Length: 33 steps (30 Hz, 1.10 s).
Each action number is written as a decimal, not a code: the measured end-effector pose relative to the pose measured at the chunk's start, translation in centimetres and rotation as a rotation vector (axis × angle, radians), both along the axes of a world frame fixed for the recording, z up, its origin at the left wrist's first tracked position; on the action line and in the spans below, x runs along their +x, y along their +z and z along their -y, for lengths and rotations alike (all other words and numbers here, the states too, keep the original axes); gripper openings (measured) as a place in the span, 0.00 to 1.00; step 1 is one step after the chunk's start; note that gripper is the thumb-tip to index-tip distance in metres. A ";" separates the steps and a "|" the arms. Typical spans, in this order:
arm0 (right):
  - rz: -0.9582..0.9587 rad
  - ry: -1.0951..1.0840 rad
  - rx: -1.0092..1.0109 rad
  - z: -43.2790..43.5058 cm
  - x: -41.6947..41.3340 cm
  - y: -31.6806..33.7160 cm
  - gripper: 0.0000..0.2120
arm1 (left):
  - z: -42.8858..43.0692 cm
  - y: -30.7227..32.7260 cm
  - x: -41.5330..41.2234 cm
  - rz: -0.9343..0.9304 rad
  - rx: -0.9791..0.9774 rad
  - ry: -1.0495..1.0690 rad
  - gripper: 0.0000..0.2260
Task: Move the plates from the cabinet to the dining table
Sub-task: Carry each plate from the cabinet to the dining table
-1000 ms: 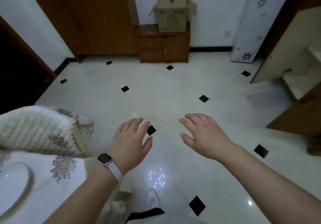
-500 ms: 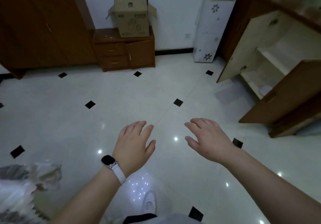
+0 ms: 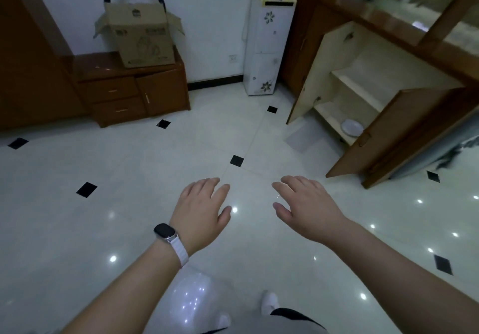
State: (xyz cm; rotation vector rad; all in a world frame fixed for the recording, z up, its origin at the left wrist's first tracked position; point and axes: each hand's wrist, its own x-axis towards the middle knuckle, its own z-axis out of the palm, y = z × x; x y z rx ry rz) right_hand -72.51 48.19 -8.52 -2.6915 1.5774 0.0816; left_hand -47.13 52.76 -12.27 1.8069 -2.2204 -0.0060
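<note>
Swinging right since the earlier frames, the view has lost the tabletop and gained the open cabinet (image 3: 383,95). One plate (image 3: 352,127) lies near the front edge of its lower shelf. Left hand (image 3: 201,213) and right hand (image 3: 308,208) hover over the floor, each grip spread and empty, likely readied for carrying.

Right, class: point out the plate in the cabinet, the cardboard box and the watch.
plate (image 3: 352,127): head view, centre of its face.
cardboard box (image 3: 141,37): head view, front panel.
watch (image 3: 164,230): head view, dark screen.
</note>
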 end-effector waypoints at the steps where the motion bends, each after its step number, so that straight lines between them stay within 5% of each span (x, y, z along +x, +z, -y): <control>1: -0.002 -0.008 0.001 0.4 0.0 0.1 0.24 | 0.5 0.0 0.0 -0.003 0.010 -0.010 0.20; 14: 0.058 -0.182 0.036 10.5 -3.6 -0.7 0.27 | 11.7 -0.2 -3.0 0.060 0.074 -0.073 0.20; 33: 0.147 -0.309 0.005 32.1 -18.4 0.5 0.23 | 37.4 3.5 -19.2 0.124 -0.008 -0.237 0.20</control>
